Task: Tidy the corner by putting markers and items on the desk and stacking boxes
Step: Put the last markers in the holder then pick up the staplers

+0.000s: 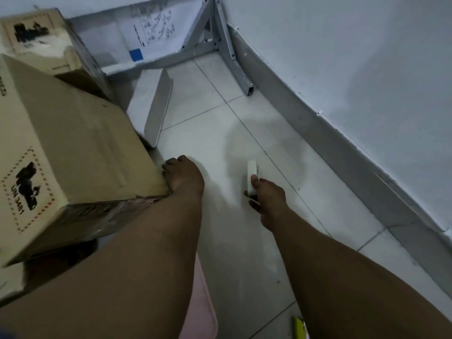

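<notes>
Your right hand (266, 196) pinches a small white block (252, 176) low over the floor tiles (232, 241), seemingly bound for the desk. Your left hand (183, 176) grips the carton (73, 148) at its near corner, likely steadying it for stacking. A white box (150, 108) leans behind the carton; a metal frame (220, 47) crowds the corner.

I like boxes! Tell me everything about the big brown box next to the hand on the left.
The big brown box looks like plain cardboard, closed and tilted. A black logo inside a dotted red frame is printed on its side, upside down. Its near corner looks worn. The left hand holds that corner. Another printed box sits behind it, and a white box leans beside it.
</notes>
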